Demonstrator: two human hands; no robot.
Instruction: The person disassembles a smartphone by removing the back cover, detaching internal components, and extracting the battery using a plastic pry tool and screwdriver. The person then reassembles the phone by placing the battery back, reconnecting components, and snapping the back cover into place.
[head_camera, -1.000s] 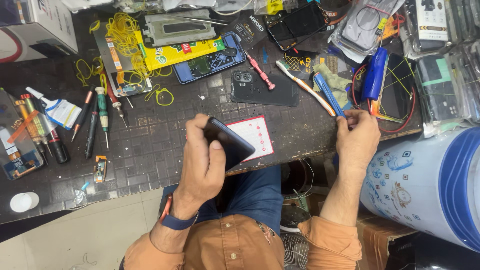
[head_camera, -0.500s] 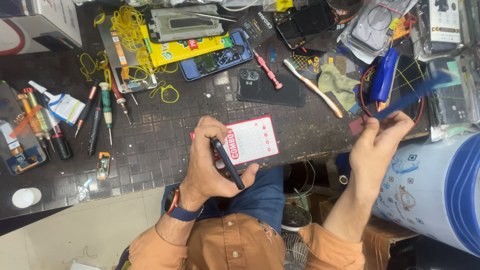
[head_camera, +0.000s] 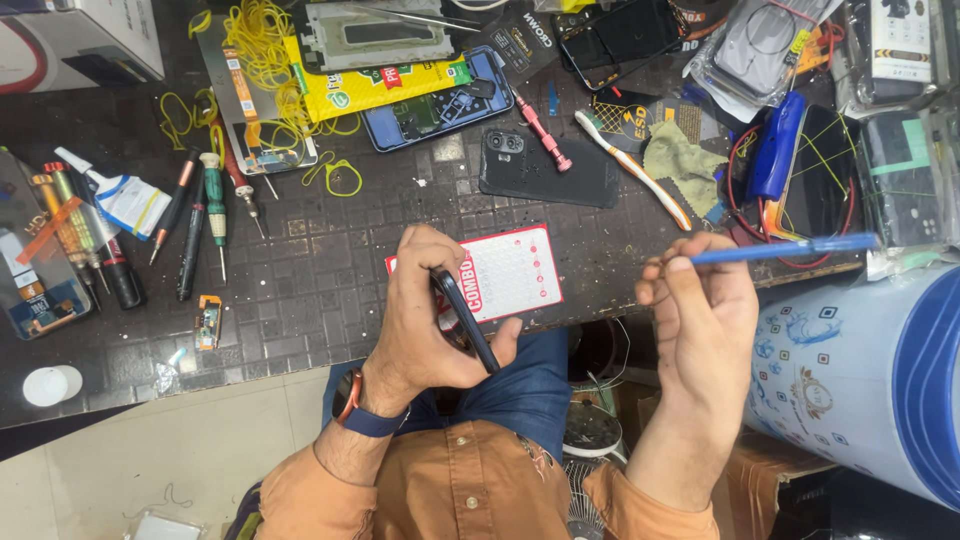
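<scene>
Left hand (head_camera: 425, 320) grips dark phone (head_camera: 465, 322) edge-on at the bench's (head_camera: 330, 290) near edge — long axis diagonal; right hand (head_camera: 700, 310) pinches blue tool (head_camera: 790, 247), well right of it.

A red-and-white card (head_camera: 505, 272) is lying just beyond the fingers, while screwdrivers (head_camera: 205, 215), yellow rubber bands (head_camera: 262, 40) and a toothbrush (head_camera: 632, 167) are resting farther off.
</scene>
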